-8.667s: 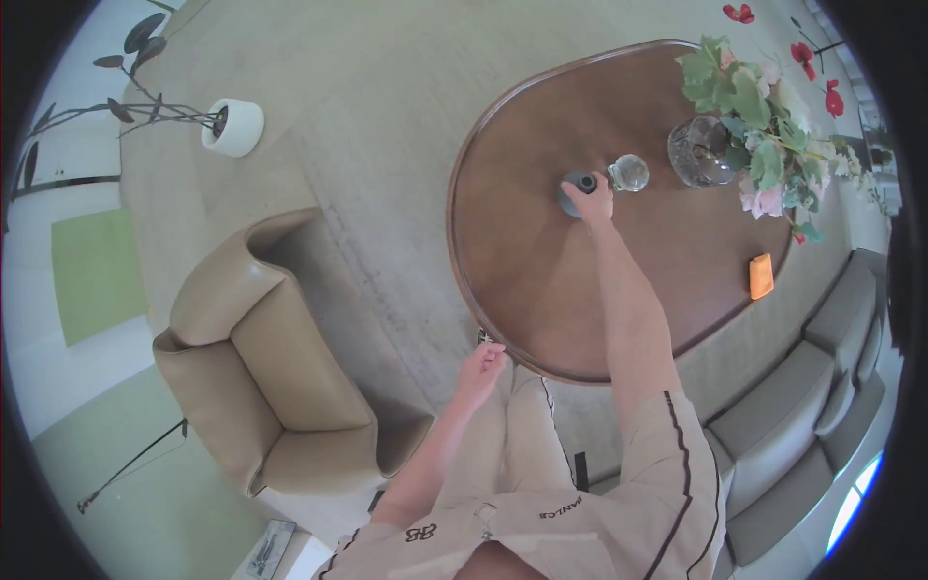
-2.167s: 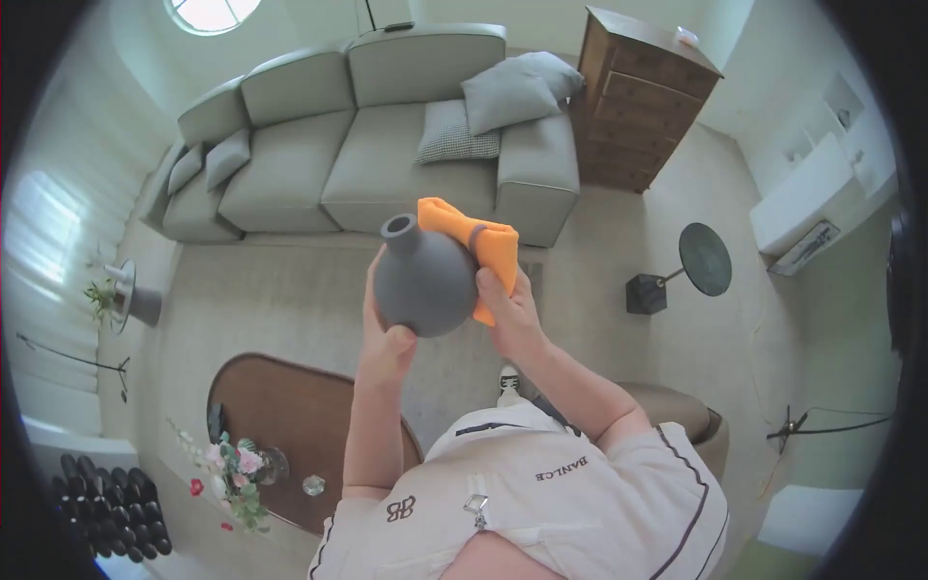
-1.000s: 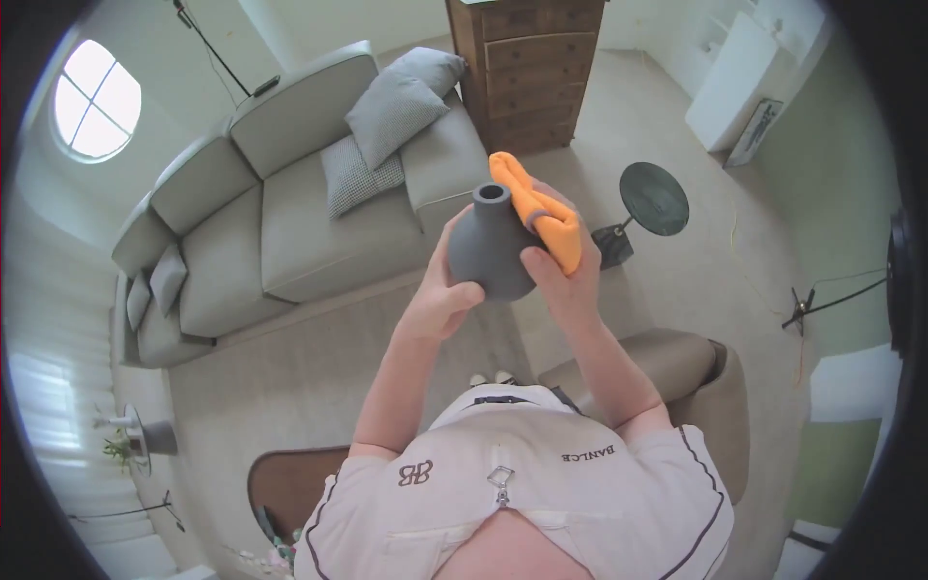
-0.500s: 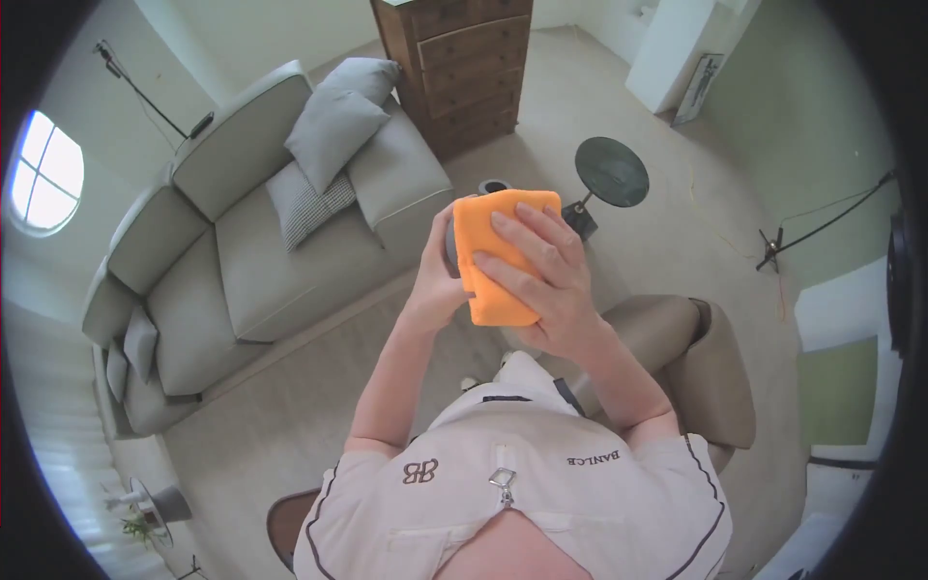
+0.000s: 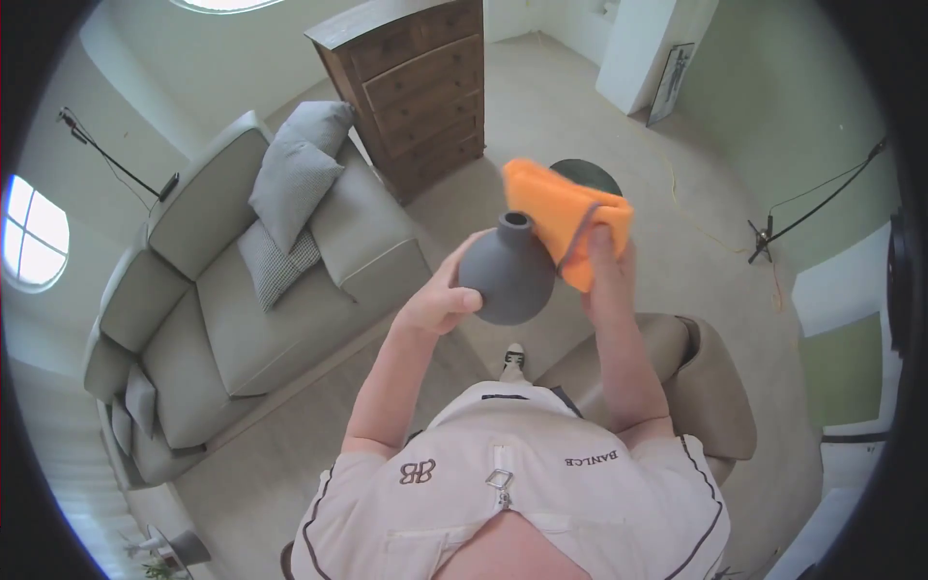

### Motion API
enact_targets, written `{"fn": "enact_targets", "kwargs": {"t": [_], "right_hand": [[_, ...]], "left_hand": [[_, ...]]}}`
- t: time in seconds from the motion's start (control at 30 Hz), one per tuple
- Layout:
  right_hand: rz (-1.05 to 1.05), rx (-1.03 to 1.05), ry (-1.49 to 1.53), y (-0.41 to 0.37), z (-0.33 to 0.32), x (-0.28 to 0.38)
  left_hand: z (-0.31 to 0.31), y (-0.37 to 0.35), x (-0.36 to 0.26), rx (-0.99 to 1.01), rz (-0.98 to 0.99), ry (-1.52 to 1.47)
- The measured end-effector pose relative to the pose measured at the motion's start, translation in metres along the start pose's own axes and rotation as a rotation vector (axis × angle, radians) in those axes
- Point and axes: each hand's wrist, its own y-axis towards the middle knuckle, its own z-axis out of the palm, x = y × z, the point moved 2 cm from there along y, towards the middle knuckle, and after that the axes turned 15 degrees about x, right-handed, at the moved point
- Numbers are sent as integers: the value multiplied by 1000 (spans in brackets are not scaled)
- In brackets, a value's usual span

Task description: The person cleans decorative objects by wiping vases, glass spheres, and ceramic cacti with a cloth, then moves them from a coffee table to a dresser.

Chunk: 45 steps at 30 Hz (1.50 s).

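Observation:
My left hand (image 5: pixel 442 302) grips a dark grey round vase (image 5: pixel 507 278) from its left side, thumb across the front of its belly. The vase has a short narrow neck with an open mouth and is held up in the air before my chest, nearly upright. In my right hand (image 5: pixel 609 278) is a folded orange cloth (image 5: pixel 561 205) with a dark edging strip. The fingers close round its right part, and the cloth lies right at the right side of the vase, overlapping it in this view.
A grey sofa (image 5: pixel 275 333) with several cushions (image 5: pixel 295 184) stretches along the left. Beyond my hands stand a wooden chest of drawers (image 5: pixel 425 101) and a dark round side table (image 5: pixel 587 175). A brown leather armchair (image 5: pixel 701 387) is close on my right, with a tripod stand (image 5: pixel 762 237) farther off.
The cloth has moved from in front of the vase to its right side, with my right hand turned, uncovering the vase. The view has shifted slightly.

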Motion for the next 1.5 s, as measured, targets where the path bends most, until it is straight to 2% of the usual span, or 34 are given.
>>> {"fn": "enact_targets", "kwargs": {"t": [0.07,0.1,0.2,0.3,0.4,0.47,0.57,0.7,0.8,0.9,0.97,1.1,1.2,1.27,1.37,1.4,1.5], "right_hand": [[82,240,16,24,-16,-6],[101,292,17,35,-26,-7],[199,289,-1,60,-53,-8],[224,248,-175,75,-77,-3],[146,251,-245,84,-96,-8],[-128,194,-424,87,-104,-27],[-304,185,-629,81,-103,-38],[-307,217,-644,76,-96,-53],[-168,50,-541,82,-94,-53],[-138,-72,-607,93,-92,-48],[-297,-86,-777,100,-84,-51],[-409,-112,-919,107,-75,-52],[-358,-63,-802,106,-78,-49],[-186,-119,-500,104,-87,-37],[-64,-218,-319,106,-89,-31],[-47,-247,-307,108,-88,-31],[-179,-230,-478,116,-75,-37]], "left_hand": [[0,28,1,91,-30,-45],[-2,43,2,120,-41,-58],[-7,82,8,104,-70,-89],[-14,118,15,43,-53,-113],[-23,145,19,-32,8,-68],[-35,154,22,-131,3,-45],[-52,160,27,-190,-9,-3],[-75,164,33,-320,21,-46],[-87,171,26,-294,50,65],[-95,183,26,-192,-63,160],[-91,193,27,-131,-108,169],[-89,211,15,-140,-167,213],[-101,214,12,-125,-213,255],[-103,215,13,-111,-226,267],[-100,218,12,-59,-228,245],[-97,221,12,-33,-221,231],[-90,226,13,95,-205,149]]}}
